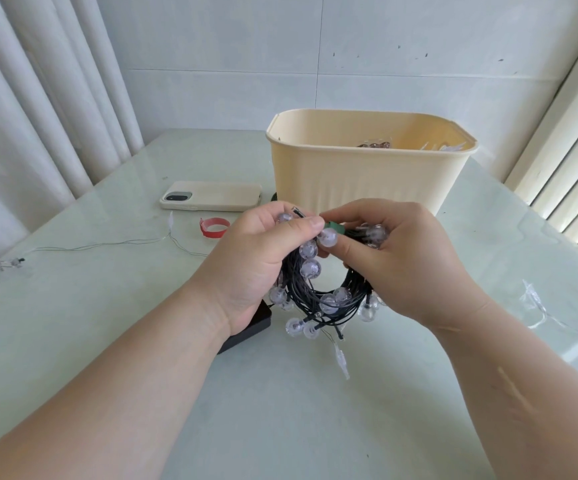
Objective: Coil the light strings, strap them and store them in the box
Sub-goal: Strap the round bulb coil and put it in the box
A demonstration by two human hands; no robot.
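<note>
While the left hand [256,258] grips the left side of the coil [298,285], fingers curled round the black wires and thumb pressed on top, the right hand [408,258] pinches a green strap [333,226] at the coil's top. Coil held upright over the table [107,323], in front of the cream box [360,178], clear bulbs hanging off it; a black pack [253,327] lies under the left wrist. Left of the box: phone [211,195], red strap [214,227] just beside it, thin loose wire string [107,244] trailing nearer.
</note>
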